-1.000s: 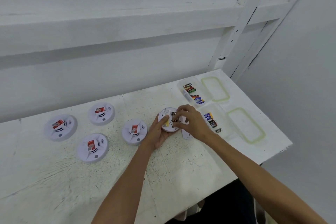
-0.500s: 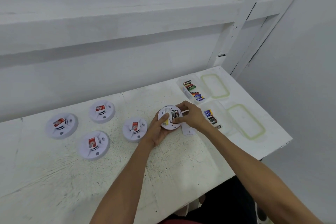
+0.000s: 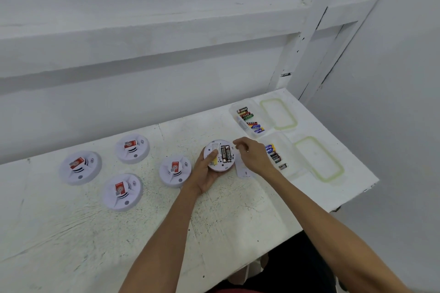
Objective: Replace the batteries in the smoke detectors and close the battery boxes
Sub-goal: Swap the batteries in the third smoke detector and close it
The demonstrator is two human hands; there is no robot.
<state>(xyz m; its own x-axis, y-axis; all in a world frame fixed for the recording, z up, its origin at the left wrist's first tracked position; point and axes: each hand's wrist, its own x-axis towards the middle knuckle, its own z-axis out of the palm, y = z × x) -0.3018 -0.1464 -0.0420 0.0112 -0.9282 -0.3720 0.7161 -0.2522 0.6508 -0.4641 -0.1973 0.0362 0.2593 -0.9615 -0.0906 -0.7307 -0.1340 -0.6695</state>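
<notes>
My left hand (image 3: pixel 202 173) grips the upturned smoke detector (image 3: pixel 221 166) round its rim, thumb pressed on the back face, lifted just above the tabletop (image 3: pixel 166 221). The battery bay is open, with dark batteries (image 3: pixel 226 153) seated in it. My right hand (image 3: pixel 256 158) hovers just beside the detector's right edge with its fingers curled; I cannot tell if it pinches anything.

The battery cover (image 3: pixel 244 172) lies flat on the tabletop, partly under that hand.

Handling guess:
- The detector is a light, hollow, rigid shell of smooth plastic and may slip, so hold it by the rim, not the face.
- The cover looks thin and its clip tabs are likely fragile. Take it by the long edges, line up the tabs, and press evenly.
- The batteries are round and will roll.

The other detectors (image 3: pixel 175 170) sit face up to the left. The battery tub (image 3: pixel 285 147) is to the right.
</notes>
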